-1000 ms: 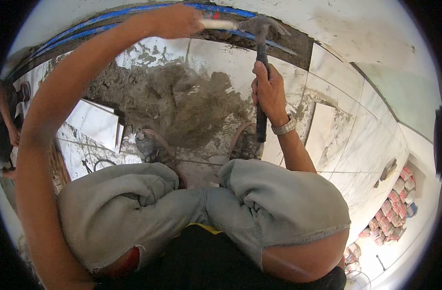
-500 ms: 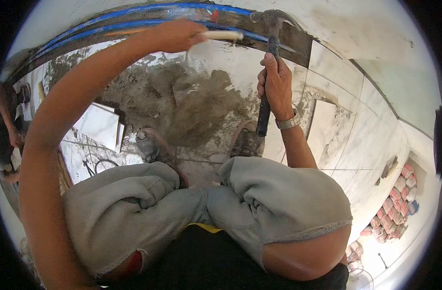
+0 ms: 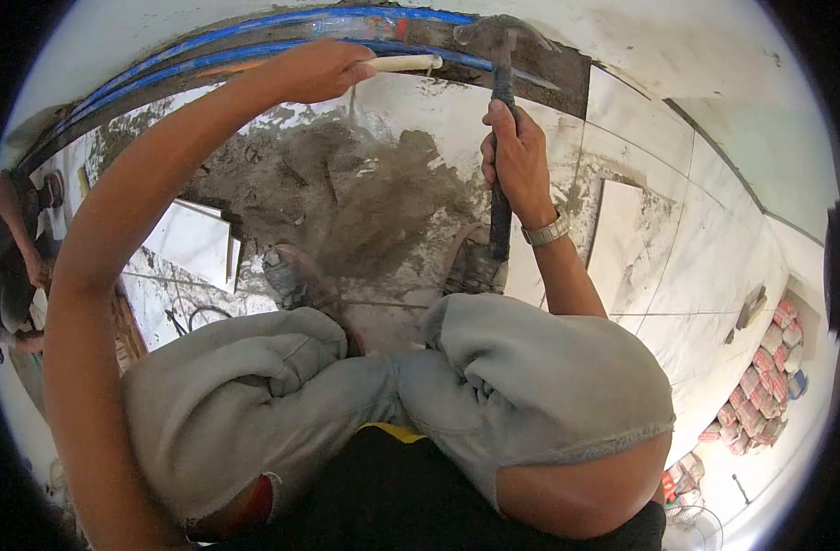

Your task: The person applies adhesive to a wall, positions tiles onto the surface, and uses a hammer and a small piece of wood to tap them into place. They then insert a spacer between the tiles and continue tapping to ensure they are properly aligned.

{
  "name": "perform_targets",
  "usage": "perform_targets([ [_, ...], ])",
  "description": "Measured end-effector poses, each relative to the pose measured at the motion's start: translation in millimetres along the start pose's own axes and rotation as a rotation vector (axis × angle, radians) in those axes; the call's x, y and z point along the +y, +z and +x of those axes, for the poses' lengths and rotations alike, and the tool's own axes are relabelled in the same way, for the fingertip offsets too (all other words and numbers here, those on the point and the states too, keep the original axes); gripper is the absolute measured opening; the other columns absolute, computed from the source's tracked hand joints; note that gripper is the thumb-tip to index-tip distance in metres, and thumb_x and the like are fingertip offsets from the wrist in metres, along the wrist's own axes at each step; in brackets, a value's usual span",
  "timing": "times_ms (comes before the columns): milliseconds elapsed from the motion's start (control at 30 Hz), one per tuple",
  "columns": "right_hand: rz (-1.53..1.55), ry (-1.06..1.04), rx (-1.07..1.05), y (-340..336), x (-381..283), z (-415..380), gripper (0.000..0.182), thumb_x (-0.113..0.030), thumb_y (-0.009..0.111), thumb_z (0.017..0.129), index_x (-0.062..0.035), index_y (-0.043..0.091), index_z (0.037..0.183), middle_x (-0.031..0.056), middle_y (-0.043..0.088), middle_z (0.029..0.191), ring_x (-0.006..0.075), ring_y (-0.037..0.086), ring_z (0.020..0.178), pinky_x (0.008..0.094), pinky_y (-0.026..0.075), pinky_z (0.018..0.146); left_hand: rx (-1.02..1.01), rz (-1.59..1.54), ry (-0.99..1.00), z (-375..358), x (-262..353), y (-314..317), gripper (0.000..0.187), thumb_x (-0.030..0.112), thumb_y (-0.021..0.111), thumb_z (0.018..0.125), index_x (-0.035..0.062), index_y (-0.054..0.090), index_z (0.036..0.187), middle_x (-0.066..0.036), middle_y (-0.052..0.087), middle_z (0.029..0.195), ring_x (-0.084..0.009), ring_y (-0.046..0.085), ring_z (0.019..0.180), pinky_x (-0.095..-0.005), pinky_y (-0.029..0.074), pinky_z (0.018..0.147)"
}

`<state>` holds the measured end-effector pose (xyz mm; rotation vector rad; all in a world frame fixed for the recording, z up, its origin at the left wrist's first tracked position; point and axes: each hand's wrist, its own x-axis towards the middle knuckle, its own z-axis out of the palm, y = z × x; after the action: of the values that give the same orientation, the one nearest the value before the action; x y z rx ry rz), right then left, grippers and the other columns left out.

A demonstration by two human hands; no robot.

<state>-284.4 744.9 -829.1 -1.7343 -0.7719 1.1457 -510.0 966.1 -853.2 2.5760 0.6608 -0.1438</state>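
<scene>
My right hand (image 3: 523, 163) is closed round the dark handle of a claw hammer (image 3: 501, 87), which stands nearly upright with its head up by the wall. A watch is on that wrist. Out at the upper left, my left hand (image 3: 323, 72) grips a short cream-coloured pipe (image 3: 409, 63) that points right toward the hammer. Something thin hangs below its fingers, too small to name. Blue pipes (image 3: 254, 28) run along the wall behind both hands. Beneath them spreads grey wet mortar (image 3: 346, 197) on the white tiles.
Loose white tiles (image 3: 192, 241) lie stacked left of my feet, near a black cable (image 3: 204, 312). A narrow tile piece (image 3: 615, 225) rests at the right. Red and white bags (image 3: 760, 390) are piled far right. Another person's arm (image 3: 20, 234) shows at the left edge.
The hammer and my right hand have shifted slightly left. My left hand has also drawn a little left with the pipe, which now looks sharper. Both grips stay the same.
</scene>
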Motion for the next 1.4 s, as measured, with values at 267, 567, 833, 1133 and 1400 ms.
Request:
perform_targets([
  [267, -0.204, -0.17, -0.008, -10, -4, 13, 0.044, -0.046, 0.053, 0.103, -0.003, 0.056, 0.094, -0.0002, 0.049, 0.057, 0.0083, 0.045, 0.041, 0.0264, 0.037, 0.039, -0.003, 0.014, 0.03, 10, -11, 6, 0.036, 0.032, 0.049, 0.105, 0.0035, 0.066, 0.117, -0.021, 0.069, 0.091, -0.0369, 0.066, 0.084, -0.0504, 0.05, 0.075],
  [567, -0.414, -0.179, -0.104, -17, -7, 28, 0.042, -0.046, 0.053, 0.103, -0.0062, 0.053, 0.088, -0.0008, 0.049, 0.058, 0.0103, 0.048, 0.045, 0.0293, 0.039, 0.042, 0.049, 0.057, 0.121, 9, -34, 12, 0.039, 0.035, 0.049, 0.105, 0.0019, 0.066, 0.116, -0.021, 0.069, 0.093, -0.0372, 0.066, 0.082, -0.0507, 0.05, 0.076],
  [833, -0.372, -0.154, -0.181, -13, -1, 43, 0.042, -0.045, 0.052, 0.103, -0.0067, 0.053, 0.087, -0.0024, 0.047, 0.056, 0.0082, 0.044, 0.041, 0.0275, 0.037, 0.038, -0.185, 0.022, -0.03, 13, -11, -20, 0.043, 0.038, 0.047, 0.105, -0.0005, 0.065, 0.113, -0.023, 0.067, 0.098, -0.0411, 0.064, 0.091, -0.0495, 0.05, 0.082],
  [1133, -0.428, -0.143, -0.185, -2, -6, 42, 0.043, -0.045, 0.052, 0.103, -0.0056, 0.05, 0.085, -0.0006, 0.048, 0.056, 0.0108, 0.043, 0.039, 0.0293, 0.036, 0.039, -0.027, 0.111, 0.073, 10, -36, -9, 0.036, 0.031, 0.05, 0.104, 0.0008, 0.069, 0.106, -0.023, 0.069, 0.092, -0.0402, 0.067, 0.087, -0.052, 0.05, 0.081],
  [1400, -0.395, -0.193, -0.202, 6, 2, 46, 0.043, -0.046, 0.051, 0.103, -0.0063, 0.051, 0.086, -0.002, 0.046, 0.056, 0.009, 0.043, 0.04, 0.0284, 0.036, 0.039, -0.138, 0.09, -0.024, 8, -23, -23, 0.039, 0.033, 0.049, 0.104, -0.0014, 0.067, 0.108, -0.023, 0.068, 0.092, -0.0401, 0.066, 0.087, -0.0504, 0.051, 0.08],
])
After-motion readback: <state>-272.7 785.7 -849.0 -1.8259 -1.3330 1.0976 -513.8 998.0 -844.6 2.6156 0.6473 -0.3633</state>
